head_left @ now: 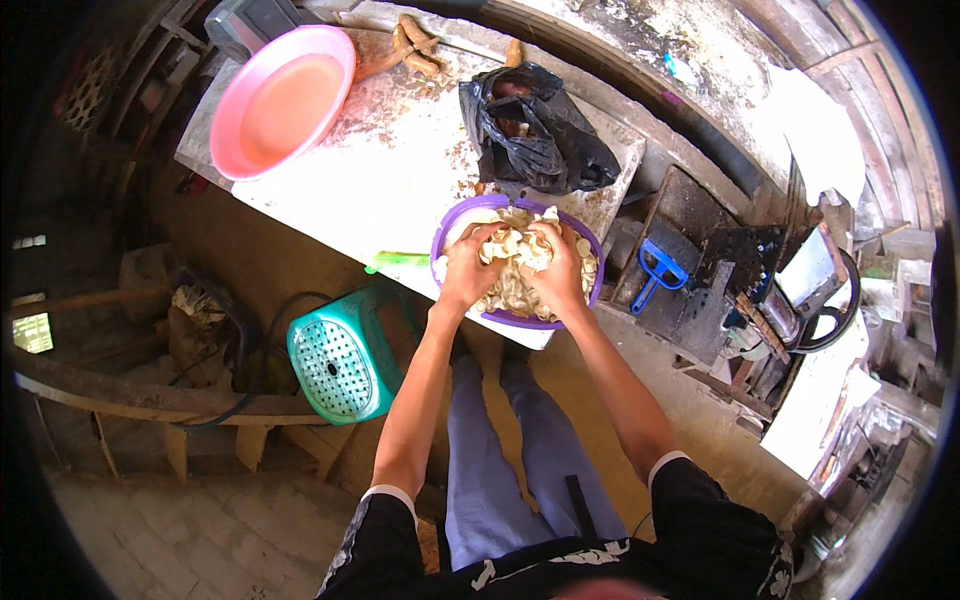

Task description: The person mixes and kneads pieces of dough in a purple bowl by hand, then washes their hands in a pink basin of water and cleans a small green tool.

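Note:
A purple-rimmed basin (440,236) full of thin, pale, round slices (515,292) rests at the table's near edge. Both my hands are in it, cupped toward each other with a heap of slices between them. My left hand (468,264) curls around the heap's left side, and my right hand (558,266) around its right side. Some fingertips are hidden among the slices. Just left of the basin lies a bright green strip-like thing (398,259), perhaps a knife handle.
A black plastic bag (545,135) sits behind the basin on the white table (390,170). At the far left is a pink basin (335,60), with brown elongated roots or fruits (415,48) nearby. A green stool (335,365) stands left; a blue brush (660,272) lies right.

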Demonstrator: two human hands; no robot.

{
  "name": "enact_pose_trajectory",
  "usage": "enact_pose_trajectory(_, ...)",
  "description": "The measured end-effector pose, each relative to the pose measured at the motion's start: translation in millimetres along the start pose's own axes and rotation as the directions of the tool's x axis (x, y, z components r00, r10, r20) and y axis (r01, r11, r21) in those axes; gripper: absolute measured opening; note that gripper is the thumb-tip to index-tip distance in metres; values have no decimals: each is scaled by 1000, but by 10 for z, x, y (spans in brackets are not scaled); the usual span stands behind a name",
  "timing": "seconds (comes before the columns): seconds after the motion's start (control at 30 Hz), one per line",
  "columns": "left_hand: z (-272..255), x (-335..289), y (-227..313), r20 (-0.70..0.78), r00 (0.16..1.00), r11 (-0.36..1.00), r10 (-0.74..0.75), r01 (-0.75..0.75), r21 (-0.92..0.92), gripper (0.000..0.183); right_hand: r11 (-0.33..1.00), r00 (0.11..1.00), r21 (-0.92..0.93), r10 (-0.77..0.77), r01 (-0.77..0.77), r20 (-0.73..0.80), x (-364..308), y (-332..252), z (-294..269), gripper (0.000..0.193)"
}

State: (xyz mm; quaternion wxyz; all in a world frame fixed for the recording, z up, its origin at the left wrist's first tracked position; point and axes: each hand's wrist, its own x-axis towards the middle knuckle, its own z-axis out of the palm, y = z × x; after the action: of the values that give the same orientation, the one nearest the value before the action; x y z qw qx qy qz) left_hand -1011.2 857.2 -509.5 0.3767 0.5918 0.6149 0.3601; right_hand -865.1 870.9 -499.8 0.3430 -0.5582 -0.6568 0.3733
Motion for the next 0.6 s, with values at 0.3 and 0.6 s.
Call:
enact_pose_trajectory(0.3, 82, -107, -61, 128, 992, 1000, -12, 9, 20, 50, 958, 962, -127, -243, 259, 128, -91, 91, -127, 54)
enact_pose_trajectory(0.6, 337, -101, -56, 198, 917, 777, -345, 161, 609, 121, 734, 818, -674, 337, 83, 467, 58, 183, -252, 95)
